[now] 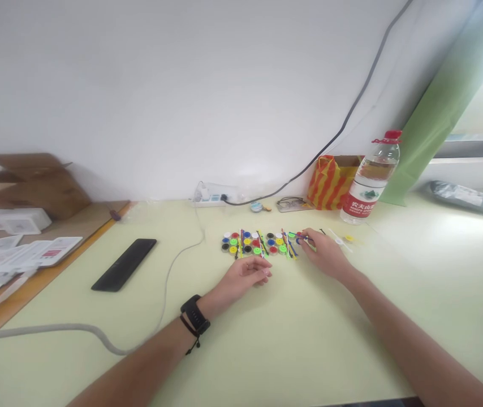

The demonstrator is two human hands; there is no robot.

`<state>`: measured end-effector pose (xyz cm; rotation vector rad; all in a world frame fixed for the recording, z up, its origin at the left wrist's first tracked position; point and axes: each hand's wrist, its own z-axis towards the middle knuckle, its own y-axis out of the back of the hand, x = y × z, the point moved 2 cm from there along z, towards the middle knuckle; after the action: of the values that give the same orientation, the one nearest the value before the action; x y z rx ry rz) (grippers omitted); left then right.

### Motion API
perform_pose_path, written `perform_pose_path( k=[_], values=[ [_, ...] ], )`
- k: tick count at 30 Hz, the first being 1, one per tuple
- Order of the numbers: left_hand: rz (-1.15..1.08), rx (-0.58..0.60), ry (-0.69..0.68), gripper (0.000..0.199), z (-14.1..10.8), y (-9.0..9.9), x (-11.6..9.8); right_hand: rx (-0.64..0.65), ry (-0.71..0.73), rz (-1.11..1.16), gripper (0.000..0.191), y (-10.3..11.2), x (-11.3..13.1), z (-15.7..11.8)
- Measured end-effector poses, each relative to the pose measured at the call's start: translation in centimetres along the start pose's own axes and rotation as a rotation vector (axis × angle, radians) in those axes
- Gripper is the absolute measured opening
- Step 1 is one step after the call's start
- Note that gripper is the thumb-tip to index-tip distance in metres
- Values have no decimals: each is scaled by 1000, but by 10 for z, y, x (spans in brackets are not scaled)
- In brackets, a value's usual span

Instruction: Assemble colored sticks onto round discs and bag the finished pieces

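Nearest of all, the two forearms (398, 325) were stretched over the table (241, 362), with a watch (194, 312) worn at the left wrist. Between the hands and the wall, small coloured discs (247, 241) were laid out in close groups, and thin strips (240, 243) were laid between those groups. By the right hand (322, 251), set at the right end of the row, a dark strip (302, 235) appeared to be pinched between thumb and fingers; the discs beneath were partly covered. The left hand (248, 275) was held loosely curled just in front of the discs, its thumb and fingers a little apart, with nothing seen in it; whether the table was touched by it could not be told.

Trouble was judged likeliest among the discs. Since they were packed so closely, one could be pushed out of line, and its neighbours with it, by a brush of the left fingertips. Strips so thin could easily be dragged or crossed if snagged by a finger. The pinched strip, gripped by so little, could be let slip among the discs. A yellow disc (349, 238) beside the right wrist could be knocked by a sideways sweep. Less likely, the cord (167, 282) could be caught by the left forearm, or the bottle (362, 202) be bumped by a wide reach.
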<state>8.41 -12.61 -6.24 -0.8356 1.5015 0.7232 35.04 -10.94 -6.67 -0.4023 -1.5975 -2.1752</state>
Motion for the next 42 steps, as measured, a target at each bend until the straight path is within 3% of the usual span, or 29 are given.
perform_pose_path(
  k=[3, 8, 14, 18, 22, 30, 34, 42],
  values=[
    [-29, -20, -13, 38, -1, 0, 0, -21, 98, 77, 14, 2, 18, -7],
    [-69, -48, -5, 41, 0, 2, 2, 73, 316, 225, 16, -7, 60, -28],
    [-80, 38, -50, 34, 3, 2, 2, 179, 466, 320, 18, -17, 87, -42],
    [-75, 59, -46, 32, 3, 4, 2, 205, 445, 352, 17, -18, 86, -41],
    [-105, 8, -37, 33, 4, 5, 6, 199, 423, 439, 18, -15, 84, -40],
    [-192, -44, -27, 33, 7, 7, 12, 80, 263, 697, 31, -11, 82, -36],
    [-124, -61, -52, 34, 6, 7, 11, 125, 247, 685, 32, -10, 86, -37],
    [-52, -70, -54, 36, 4, 6, 7, 74, 257, 656, 24, -14, 84, -37]
  ],
)
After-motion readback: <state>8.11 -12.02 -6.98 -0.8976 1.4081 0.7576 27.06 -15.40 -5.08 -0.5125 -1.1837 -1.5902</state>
